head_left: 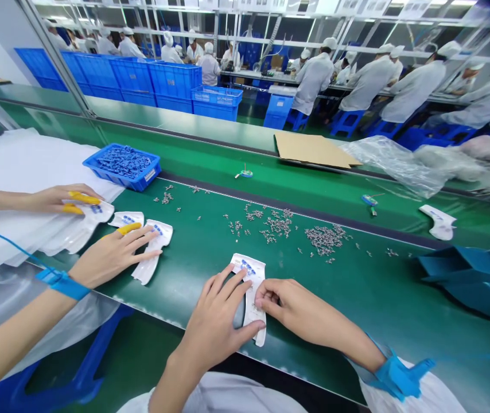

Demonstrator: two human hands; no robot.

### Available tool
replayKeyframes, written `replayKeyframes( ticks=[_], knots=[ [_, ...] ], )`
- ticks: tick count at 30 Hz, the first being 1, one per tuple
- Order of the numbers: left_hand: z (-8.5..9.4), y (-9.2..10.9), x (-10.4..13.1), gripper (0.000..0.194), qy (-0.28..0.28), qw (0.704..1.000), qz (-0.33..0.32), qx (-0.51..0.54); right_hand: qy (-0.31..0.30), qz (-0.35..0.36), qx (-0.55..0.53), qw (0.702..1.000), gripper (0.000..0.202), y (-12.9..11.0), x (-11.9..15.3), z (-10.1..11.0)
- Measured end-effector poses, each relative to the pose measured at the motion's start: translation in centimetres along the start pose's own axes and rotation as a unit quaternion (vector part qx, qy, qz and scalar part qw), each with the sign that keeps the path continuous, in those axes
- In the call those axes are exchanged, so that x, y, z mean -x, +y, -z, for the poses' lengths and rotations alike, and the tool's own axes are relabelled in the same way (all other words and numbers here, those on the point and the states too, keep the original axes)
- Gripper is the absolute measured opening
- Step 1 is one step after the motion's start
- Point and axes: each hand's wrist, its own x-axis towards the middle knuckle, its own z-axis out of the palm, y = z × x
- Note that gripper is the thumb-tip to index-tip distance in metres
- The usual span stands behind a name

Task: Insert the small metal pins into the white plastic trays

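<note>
A white curved plastic shell [251, 312] with small blue pieces near its top lies on the green work surface in front of me. My left hand [217, 321] rests over its left side, fingers stretched and spread, the thumb near its lower end. At the shell's right edge, my right hand [292, 307] is closed in a pinch; anything between its fingertips is hidden. Beyond my hands lie loose heaps of tiny metal parts [326, 238], too small to name. A blue band is around my right wrist.
At left, a co-worker's hands [107, 258], with yellow finger covers, touch similar white shells [152, 255]. A blue tray [144, 180] holds many blue pieces. Another shell [438, 222], cardboard [314, 149] and plastic film lie farther off. A dark teal object [477, 281] stands at right.
</note>
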Motion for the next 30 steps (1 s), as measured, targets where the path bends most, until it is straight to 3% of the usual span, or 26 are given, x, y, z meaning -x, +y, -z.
replayKeyframes(
  ticks=[5, 24, 30],
  knots=[
    [-0.1, -0.1, 0.0, 0.058, 0.000, 1.000, -0.004, -0.006, 0.015, -0.002, 0.022, 1.000, 0.018, -0.2, 0.1, -0.1],
    [-0.3, -0.3, 0.0, 0.057, -0.009, 1.000, -0.011, -0.019, -0.021, -0.007, -0.015, 1.000, 0.021, -1.2, 0.0, 0.8],
    [-0.1, -0.2, -0.1, 0.056, -0.012, 1.000, -0.010, -0.017, 0.005, -0.011, 0.003, 1.000, 0.022, -1.0, 0.0, 0.2]
  ],
)
